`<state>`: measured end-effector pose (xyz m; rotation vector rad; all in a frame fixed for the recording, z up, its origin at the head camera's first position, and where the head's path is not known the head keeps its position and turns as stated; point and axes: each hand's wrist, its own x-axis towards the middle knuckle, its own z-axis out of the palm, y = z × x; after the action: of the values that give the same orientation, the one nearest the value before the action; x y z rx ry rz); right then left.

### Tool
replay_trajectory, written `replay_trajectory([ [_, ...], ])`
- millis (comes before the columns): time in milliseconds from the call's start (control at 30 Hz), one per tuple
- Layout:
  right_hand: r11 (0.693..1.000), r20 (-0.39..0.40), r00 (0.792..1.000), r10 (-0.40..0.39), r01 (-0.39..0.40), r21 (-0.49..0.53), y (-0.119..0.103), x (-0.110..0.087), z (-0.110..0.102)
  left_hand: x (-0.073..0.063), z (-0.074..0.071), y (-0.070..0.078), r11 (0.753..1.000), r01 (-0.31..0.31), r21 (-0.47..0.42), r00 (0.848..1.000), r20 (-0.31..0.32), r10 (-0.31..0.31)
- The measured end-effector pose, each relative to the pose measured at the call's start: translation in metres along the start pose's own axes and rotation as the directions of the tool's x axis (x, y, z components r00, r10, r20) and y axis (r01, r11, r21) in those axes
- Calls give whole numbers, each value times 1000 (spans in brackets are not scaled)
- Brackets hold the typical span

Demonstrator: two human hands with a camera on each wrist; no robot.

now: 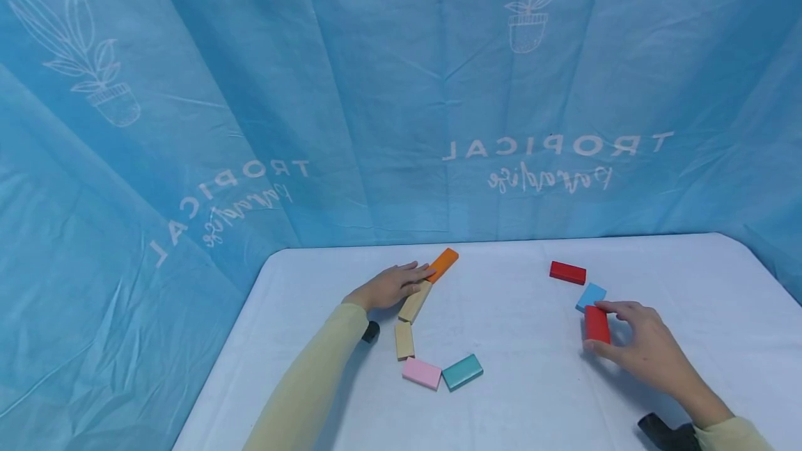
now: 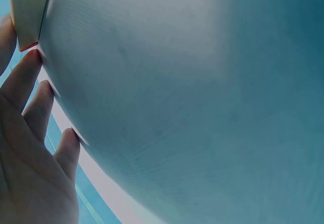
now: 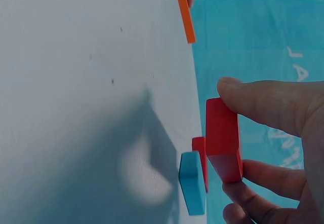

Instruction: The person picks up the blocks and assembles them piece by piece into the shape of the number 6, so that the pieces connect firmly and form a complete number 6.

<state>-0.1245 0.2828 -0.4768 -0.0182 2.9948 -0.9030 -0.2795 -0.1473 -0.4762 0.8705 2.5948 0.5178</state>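
Note:
My right hand [image 1: 645, 343] pinches a red block [image 1: 597, 326] between thumb and fingers; the right wrist view shows the block [image 3: 223, 127] held up, with a shadow on the table. Just beyond it lie a light blue block [image 1: 591, 296] and a second red block [image 1: 567, 273]. On the left, my left hand [image 1: 390, 289] has its fingers stretched out, fingertips at the spot where an orange block [image 1: 444, 265] meets a wooden block [image 1: 415, 301]. In the left wrist view the fingers [image 2: 38, 112] are spread near the wooden block [image 2: 29, 11].
The curved row continues toward me with another wooden block [image 1: 404, 341], a pink block [image 1: 422, 373] and a teal block [image 1: 462, 372]. All lie on a white-covered table [image 1: 514, 326]. A blue printed curtain [image 1: 388, 124] hangs behind it and along the left side.

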Motion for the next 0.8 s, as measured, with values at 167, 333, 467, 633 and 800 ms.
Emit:
replay_trajectory([
  [167,1000,-1,1000,-25,25,13,-8,0,4,1,1,-2,1000,-2,-7,1000,-2,2],
  [333,998,-7,998,-57,57,8,-15,1,8,1,1,-2,1000,2,-11,1000,3,-2],
  [467,997,0,997,-71,71,-1,-22,2,11,1,1,-2,1000,7,-18,1000,2,-7],
  [633,995,-7,995,-104,104,10,-31,3,16,1,1,-2,1000,6,-23,1000,-1,-6],
  [800,992,-9,992,-128,128,23,-39,5,21,1,2,-3,1000,6,-19,1000,-5,-6],
])
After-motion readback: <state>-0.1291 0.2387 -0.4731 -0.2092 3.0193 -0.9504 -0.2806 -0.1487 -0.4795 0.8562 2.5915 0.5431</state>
